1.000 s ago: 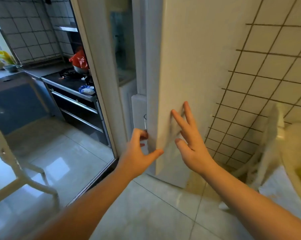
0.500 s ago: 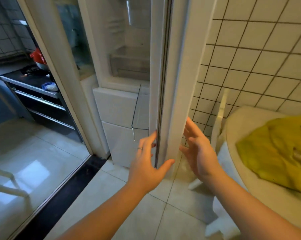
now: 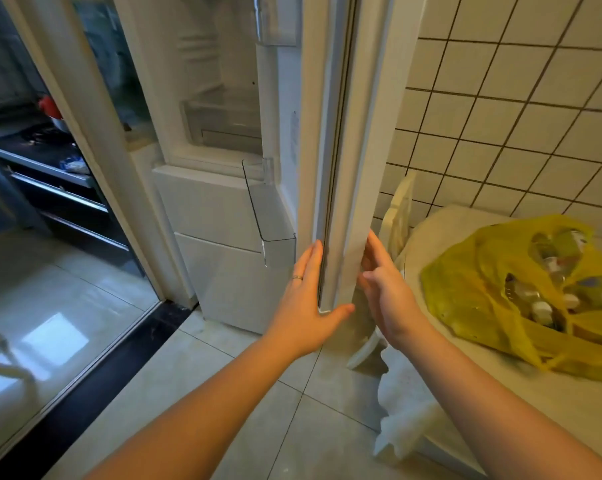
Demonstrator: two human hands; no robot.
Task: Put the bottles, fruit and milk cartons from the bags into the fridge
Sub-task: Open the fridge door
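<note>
The white fridge stands open, its upper compartment (image 3: 223,109) showing bare shelves. Its door (image 3: 341,168) points edge-on at me, with a clear door bin (image 3: 271,216) on the inner side. My left hand (image 3: 303,306) lies flat against the inner side of the door's edge, fingers straight, thumb reaching under the bottom corner. My right hand (image 3: 386,292) touches the door's outer face with straight fingers. A yellow plastic bag (image 3: 465,299) lies on the table at right, and several bottles (image 3: 541,306) show through its opening.
The round white table (image 3: 500,410) with a cloth fills the right side, and a white chair (image 3: 399,209) stands between it and the tiled wall. Left of the fridge, a sliding-door track (image 3: 102,368) leads to a kitchen with a dark counter (image 3: 50,161).
The fridge door has swung open from shut, both hands staying on its edge. My view has turned right, bringing the yellow bag and table into sight.
</note>
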